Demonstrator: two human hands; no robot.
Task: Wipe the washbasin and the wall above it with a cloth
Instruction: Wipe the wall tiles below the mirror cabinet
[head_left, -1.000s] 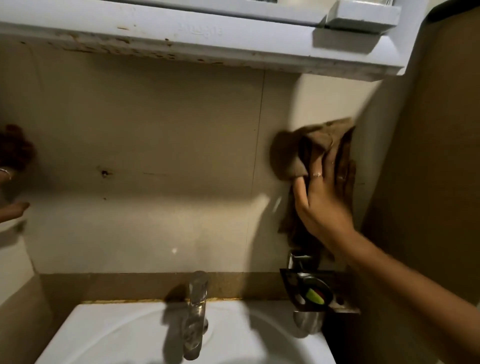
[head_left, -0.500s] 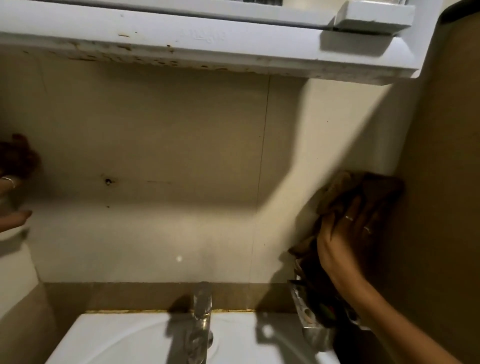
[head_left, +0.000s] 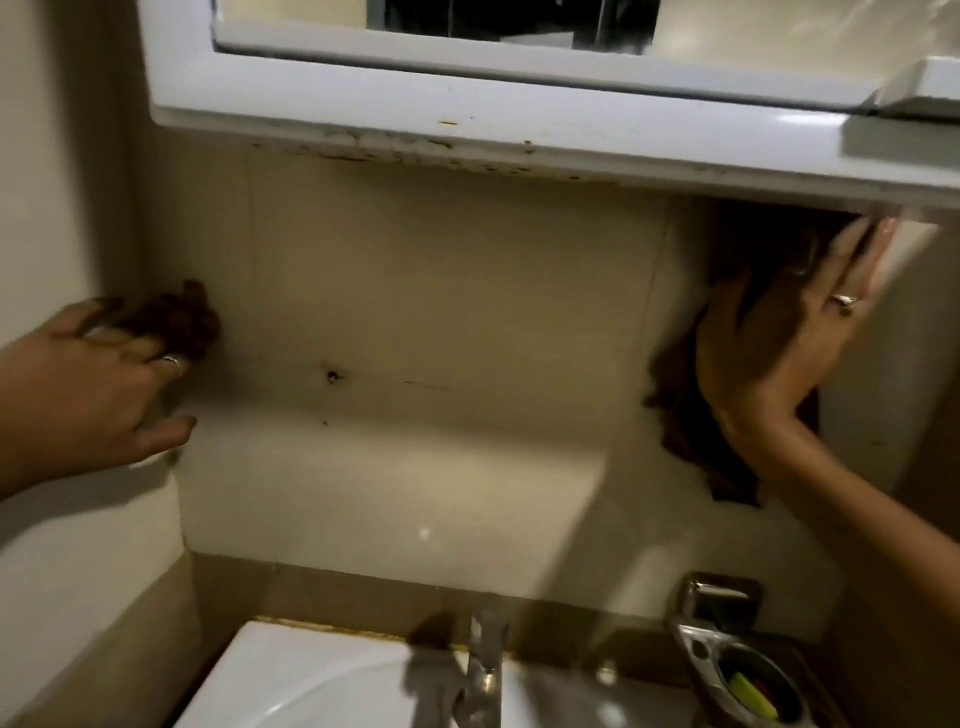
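Note:
My right hand (head_left: 779, 353) lies flat on a brown cloth (head_left: 691, 421) and presses it against the beige tiled wall (head_left: 441, 312), high at the right, just under the cabinet's bottom edge. The cloth's lower end hangs below my wrist. My left hand (head_left: 93, 384) rests with its fingers spread on the wall near the left corner; its fingertips look dark and blurred, and I see nothing held in it. The white washbasin (head_left: 311, 686) sits at the bottom, below both hands.
A white mirror cabinet (head_left: 467, 119) overhangs the wall at the top. A chrome tap (head_left: 485, 665) stands at the back of the basin. A metal holder (head_left: 748, 680) with something green inside is fixed at the lower right. The side wall closes in on the left.
My right hand slid the cloth down the wall towards the holder, then back up to just under the cabinet. My left hand has come further into view as the camera shifted.

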